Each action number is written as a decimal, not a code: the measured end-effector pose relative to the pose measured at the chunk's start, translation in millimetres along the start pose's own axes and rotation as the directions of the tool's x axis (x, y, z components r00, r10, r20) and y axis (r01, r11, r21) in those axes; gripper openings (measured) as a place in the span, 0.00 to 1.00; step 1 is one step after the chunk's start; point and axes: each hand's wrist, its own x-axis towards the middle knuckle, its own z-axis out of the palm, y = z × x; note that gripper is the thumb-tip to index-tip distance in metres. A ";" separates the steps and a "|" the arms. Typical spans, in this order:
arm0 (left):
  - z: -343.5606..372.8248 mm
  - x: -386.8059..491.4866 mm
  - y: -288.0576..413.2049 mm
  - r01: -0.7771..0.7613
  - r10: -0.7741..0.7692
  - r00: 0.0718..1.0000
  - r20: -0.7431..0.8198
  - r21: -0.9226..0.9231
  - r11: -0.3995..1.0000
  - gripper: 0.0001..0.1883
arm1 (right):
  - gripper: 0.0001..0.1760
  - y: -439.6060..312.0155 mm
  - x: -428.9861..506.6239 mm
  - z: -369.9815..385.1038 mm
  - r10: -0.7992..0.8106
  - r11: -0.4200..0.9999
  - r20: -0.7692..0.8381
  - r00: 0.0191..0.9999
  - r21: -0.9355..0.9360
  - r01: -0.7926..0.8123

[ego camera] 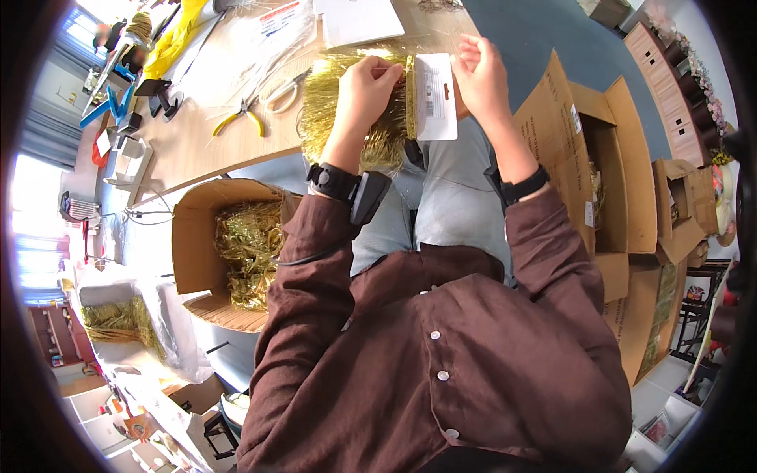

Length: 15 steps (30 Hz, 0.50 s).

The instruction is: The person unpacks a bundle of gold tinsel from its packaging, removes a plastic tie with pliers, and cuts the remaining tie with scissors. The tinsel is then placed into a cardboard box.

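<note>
A bundle of gold tinsel fringe point(378, 139) lies at the table's near edge, its gathered band against a white hang-tag card point(437, 112) that bears print and a slot. My left hand point(368, 88) rests over the tinsel, thumb and forefinger pinched together by the band; what is between them is too small to tell. My right hand point(480, 74) is raised just right of the card, its fingers partly spread, with nothing plainly seen in it. Yellow-handled pliers point(242, 117) lie on the table to the left, beside a pale looped item point(281, 97).
A cardboard box point(201, 224) of gold tinsel stands left of my legs. Open cardboard boxes point(639, 171) stand at the right. Clear plastic packaging point(278, 44), white sheets point(361, 20) and a black stand point(159, 97) are on the wooden table point(189, 145).
</note>
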 end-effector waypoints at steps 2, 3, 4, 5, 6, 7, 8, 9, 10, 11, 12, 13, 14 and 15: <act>2.3 5.7 -12.0 -0.043 0.046 0.999 0.029 -0.106 0.993 0.15 | 0.12 -0.6 -0.7 -4.1 -0.218 0.973 0.000 0.976 -0.071 0.218; 1.1 5.1 -14.5 -0.021 0.029 0.999 0.046 -0.161 0.987 0.15 | 0.10 -4.5 -0.8 -3.8 -0.249 0.968 0.077 0.965 -0.022 0.252; -0.7 6.4 -13.7 0.007 0.008 0.997 0.079 -0.195 0.981 0.15 | 0.08 -9.3 0.1 -2.7 -0.345 0.939 0.129 0.930 0.058 0.340; -4.0 5.2 -11.4 -0.005 0.016 0.997 0.074 -0.148 0.989 0.15 | 0.07 -15.1 0.6 1.2 -0.224 0.975 0.199 0.954 0.057 0.216; -7.8 4.5 -7.2 -0.005 0.012 0.998 0.069 -0.107 0.994 0.15 | 0.06 -20.5 1.8 5.8 -0.168 0.985 0.245 0.955 0.080 0.153; -11.9 3.4 -2.3 0.002 0.003 0.998 0.065 -0.070 0.998 0.15 | 0.05 -24.1 2.4 9.2 -0.175 0.980 0.279 0.944 0.141 0.140; -15.5 0.7 2.3 -0.014 0.013 0.999 0.036 0.024 1.000 0.14 | 0.07 -26.5 3.1 12.2 -0.121 0.991 0.318 0.940 0.086 0.098; -17.8 -0.8 6.7 -0.034 0.033 0.999 0.011 0.103 0.994 0.13 | 0.07 -27.6 3.6 14.8 -0.083 0.995 0.337 0.938 0.074 0.062; -20.0 -2.3 9.9 -0.081 0.085 0.996 -0.014 0.166 0.983 0.12 | 0.07 -27.7 3.8 16.6 -0.072 0.996 0.344 0.936 0.081 0.047; -21.5 -3.2 12.0 -0.147 0.159 0.986 -0.040 0.226 0.963 0.11 | 0.08 -26.9 3.8 17.4 -0.006 0.998 0.366 0.931 0.053 -0.015; -22.3 -3.1 12.7 -0.153 0.167 0.985 -0.038 0.242 0.958 0.11 | 0.08 -25.6 4.2 17.1 -0.032 0.997 0.376 0.926 0.077 0.003; -22.6 -1.7 12.4 -0.180 0.196 0.980 -0.040 0.255 0.950 0.11 | 0.08 -24.3 5.0 16.4 -0.003 0.998 0.400 0.917 0.065 -0.025; -22.6 -0.1 11.0 -0.206 0.225 0.974 -0.041 0.268 0.941 0.10 | 0.08 -23.4 5.9 15.2 0.040 0.996 0.429 0.903 0.051 -0.069; -22.6 1.9 8.9 -0.232 0.252 0.967 -0.036 0.288 0.929 0.10 | 0.09 -23.1 7.0 14.2 0.037 0.996 0.445 0.895 0.054 -0.068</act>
